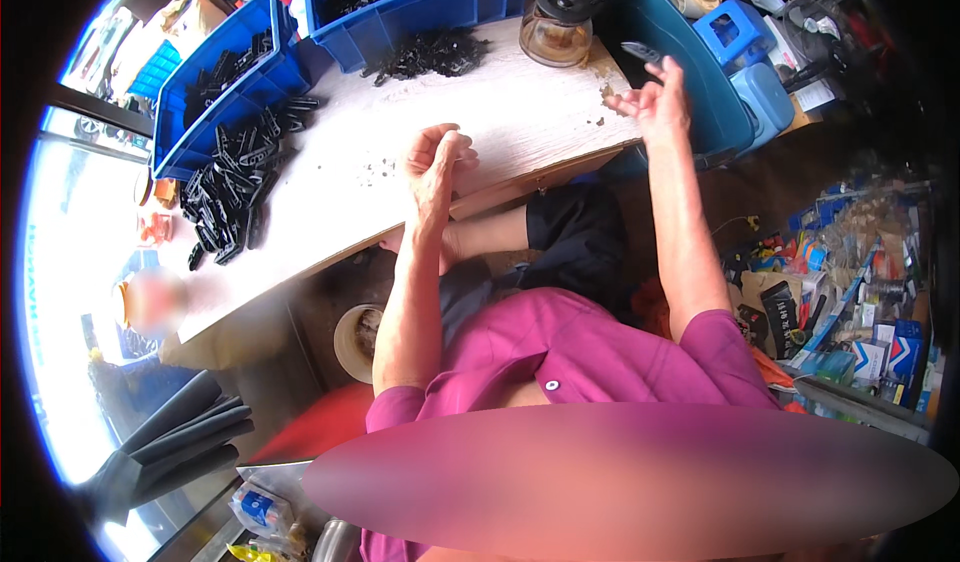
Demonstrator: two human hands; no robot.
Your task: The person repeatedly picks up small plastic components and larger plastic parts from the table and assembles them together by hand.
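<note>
My left hand (pixel 437 167) hovers over the near part of the pale tabletop (pixel 350 122). Its fingers are curled with the thumb against them, and whatever they may hold is hidden. Out at the table's right end, my right hand (pixel 660 110) reaches to the rim of a large teal bin (pixel 715 92), fingers spread. Just beyond its fingertips a small dark elongated piece (pixel 641 52) shows over the bin, apart from the hand as far as I can see. Long black plastic parts (pixel 240 177) lie heaped at the left; smaller black pieces (pixel 428 54) form a pile at the far side.
Two blue crates, one at the left (pixel 215 112) and one at the back (pixel 410 17), hold more black parts. A glass pot with a black lid (pixel 557 32) stands near the bin. Below the table is a round bucket (pixel 360 342). Clutter (pixel 840 292) covers the right side.
</note>
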